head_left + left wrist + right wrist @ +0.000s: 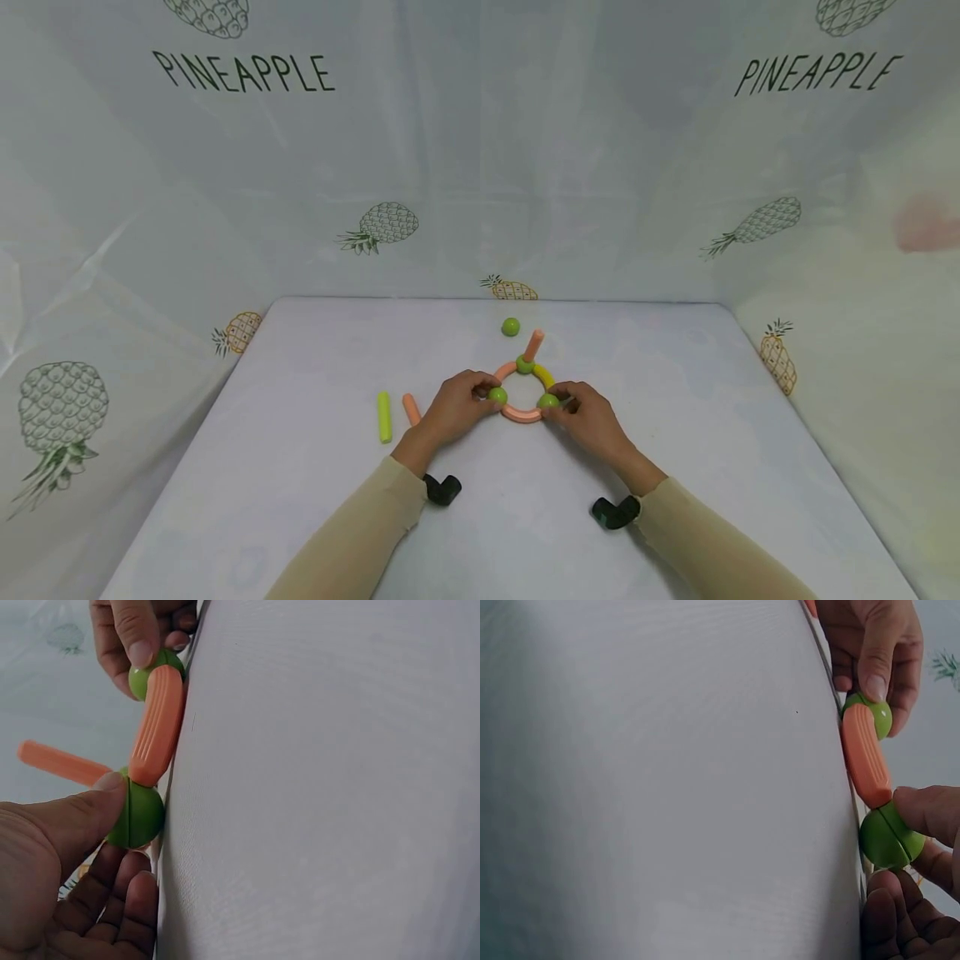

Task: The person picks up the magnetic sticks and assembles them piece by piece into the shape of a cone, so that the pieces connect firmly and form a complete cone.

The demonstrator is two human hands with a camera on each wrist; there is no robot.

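A ring of curved rods joined by green balls lies on the white table. My left hand (pixel 456 407) pinches the left green ball (pixel 498 397), its thumb on top in the left wrist view. Fingers of my right hand (pixel 594 422) grip the right green ball (pixel 892 836). Between these two balls runs a ribbed orange curved rod (pixel 157 724) at the front. A yellow curved rod (pixel 544 375) forms the right side, and another orange curved rod (pixel 506 371) the left. From the back green ball (pixel 524 365) a straight orange rod (pixel 534 344) sticks up.
Behind the ring sits a loose green ball (pixel 511 327). A yellow-green rod (pixel 385 417) and a straight orange rod (pixel 411 408) lie left of my left hand. Pineapple-printed sheeting (pixel 570 167) hangs behind the table (pixel 315 350) and along its sides.
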